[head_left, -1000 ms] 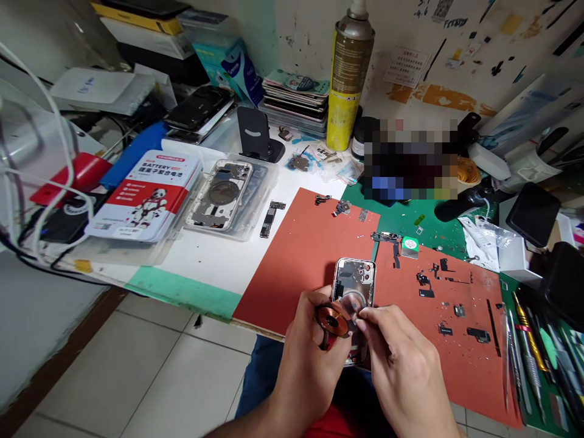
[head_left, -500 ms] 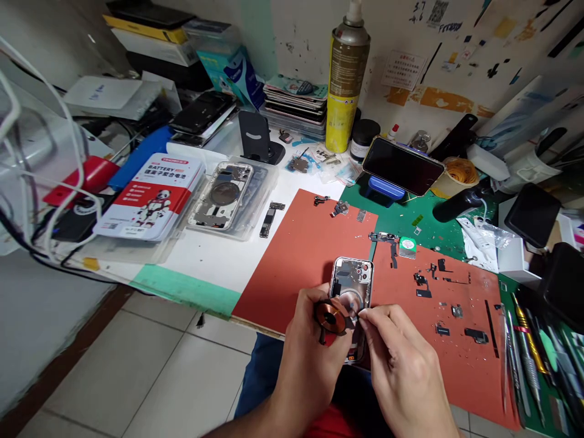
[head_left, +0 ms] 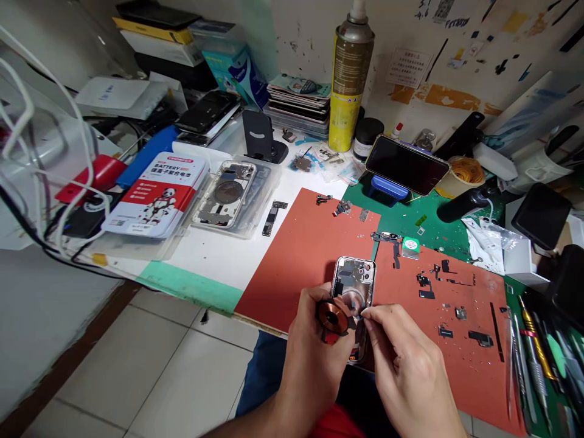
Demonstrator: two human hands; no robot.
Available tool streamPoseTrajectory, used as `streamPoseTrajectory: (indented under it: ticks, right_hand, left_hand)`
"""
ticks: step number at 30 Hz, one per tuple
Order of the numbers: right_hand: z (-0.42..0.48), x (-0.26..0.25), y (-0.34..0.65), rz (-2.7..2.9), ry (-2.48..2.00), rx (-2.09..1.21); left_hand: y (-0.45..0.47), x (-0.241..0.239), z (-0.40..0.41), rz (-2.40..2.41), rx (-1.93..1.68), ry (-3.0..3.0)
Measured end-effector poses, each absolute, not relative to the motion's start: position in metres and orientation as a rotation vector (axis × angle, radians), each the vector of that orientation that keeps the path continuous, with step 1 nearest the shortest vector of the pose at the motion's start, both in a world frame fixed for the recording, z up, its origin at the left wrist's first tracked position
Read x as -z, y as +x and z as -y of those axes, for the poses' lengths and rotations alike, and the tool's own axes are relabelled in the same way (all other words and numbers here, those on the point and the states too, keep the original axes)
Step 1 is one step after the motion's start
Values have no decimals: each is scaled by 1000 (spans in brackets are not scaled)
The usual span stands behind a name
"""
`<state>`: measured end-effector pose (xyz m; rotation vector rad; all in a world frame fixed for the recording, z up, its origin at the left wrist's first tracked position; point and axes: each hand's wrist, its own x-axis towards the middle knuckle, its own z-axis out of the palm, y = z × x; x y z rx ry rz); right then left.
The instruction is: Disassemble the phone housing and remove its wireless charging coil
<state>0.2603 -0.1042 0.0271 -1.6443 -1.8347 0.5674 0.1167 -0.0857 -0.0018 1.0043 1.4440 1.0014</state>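
An opened phone housing [head_left: 353, 283] lies at the near edge of the red mat [head_left: 301, 255], partly over my lap. My left hand [head_left: 314, 359] grips the housing's left side, and a round copper coil [head_left: 332, 314] stands lifted against its fingers. My right hand [head_left: 404, 365] pinches a small part at the coil's right edge, over the middle of the housing. What it pinches is too small to make out. The lower end of the housing is hidden behind both hands.
Small black phone parts [head_left: 456, 304] lie scattered on the mat's right half. Tweezers and tools [head_left: 533, 359] lie at the far right. A second housing [head_left: 225, 194] sits in a clear tray beside a battery box [head_left: 157, 194]. A spray can [head_left: 349, 76] and a propped phone [head_left: 406, 164] stand behind.
Both hands stay on the housing and coil, with the fingers shifting only slightly. The view has drifted a little to the left.
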Motion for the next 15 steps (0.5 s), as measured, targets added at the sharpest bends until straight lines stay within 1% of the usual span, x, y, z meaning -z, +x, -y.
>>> streamPoseTrajectory:
  ticks: [6,15]
  right_hand:
    - [104,-27,262,1841,-1643,-614]
    - [105,-19,264,1908,-1690,-561]
  left_hand:
    - [117,1,86,-1450,-979,1011]
    - [115,1,86,-1435,-968,1014]
